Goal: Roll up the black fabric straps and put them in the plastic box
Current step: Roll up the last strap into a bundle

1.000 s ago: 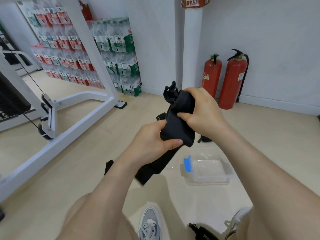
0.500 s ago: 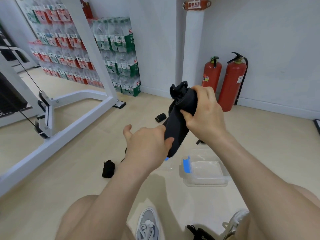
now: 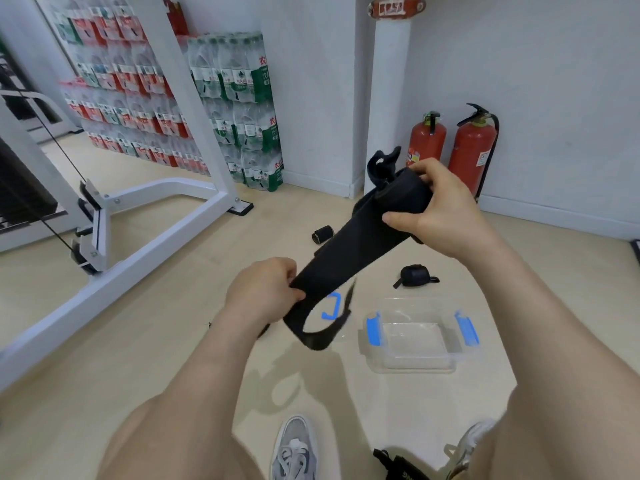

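Note:
A black fabric strap [image 3: 349, 251] is stretched in the air between both hands. My right hand [image 3: 440, 206] grips its rolled upper end, where a small loop sticks out. My left hand [image 3: 266, 289] pinches the strap lower down, and the free tail curls below it. A clear plastic box [image 3: 415, 362] with blue clips sits open on the floor under my right forearm. Two rolled black straps lie on the floor, one small roll [image 3: 322, 234] behind the held strap and another roll [image 3: 414, 276] beyond the box.
A blue-clipped lid part [image 3: 330, 306] lies left of the box. Another black strap [image 3: 398, 465] lies by my shoes at the bottom. Two red fire extinguishers [image 3: 472, 154] stand at the wall, with a white gym frame [image 3: 138, 244] and stacked water bottles [image 3: 239, 109] to the left.
My hands have drawn apart, the left sliding down and left along the strap, which now stretches out longer. The strap's tail has swung up off the floor.

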A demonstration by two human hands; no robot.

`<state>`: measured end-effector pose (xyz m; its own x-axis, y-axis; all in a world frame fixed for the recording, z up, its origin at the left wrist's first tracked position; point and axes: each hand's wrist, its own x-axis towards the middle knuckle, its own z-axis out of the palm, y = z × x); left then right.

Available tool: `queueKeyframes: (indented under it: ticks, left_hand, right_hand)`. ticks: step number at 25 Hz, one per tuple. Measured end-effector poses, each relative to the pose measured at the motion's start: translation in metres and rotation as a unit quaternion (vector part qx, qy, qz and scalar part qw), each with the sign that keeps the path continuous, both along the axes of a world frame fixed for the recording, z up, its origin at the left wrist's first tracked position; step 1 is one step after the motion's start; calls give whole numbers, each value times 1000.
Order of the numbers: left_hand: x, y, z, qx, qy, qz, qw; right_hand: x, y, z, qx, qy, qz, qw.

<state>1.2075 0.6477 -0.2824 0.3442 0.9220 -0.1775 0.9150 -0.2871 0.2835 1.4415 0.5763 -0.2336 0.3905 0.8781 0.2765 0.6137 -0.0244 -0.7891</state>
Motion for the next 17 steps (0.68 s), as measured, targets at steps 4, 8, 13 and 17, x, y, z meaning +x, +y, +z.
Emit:
queueKeyframes:
  ticks: [4, 8, 13, 17]
  left_hand:
    - [-1, 12, -11, -79, 35, 11, 996]
    - [20, -4, 8, -194, -382, -92, 899]
    - [60, -21, 3, -154, -475, -65, 864]
    - [70, -20, -2, -150, -501, -45, 851]
  right_hand:
    - [0, -8, 12, -9, 11, 74, 997]
    - [-8, -13, 22, -27, 15, 153, 988]
    - [-14, -9, 13, -11, -77, 128, 989]
    - [-15, -3, -6, 30, -139, 81, 986]
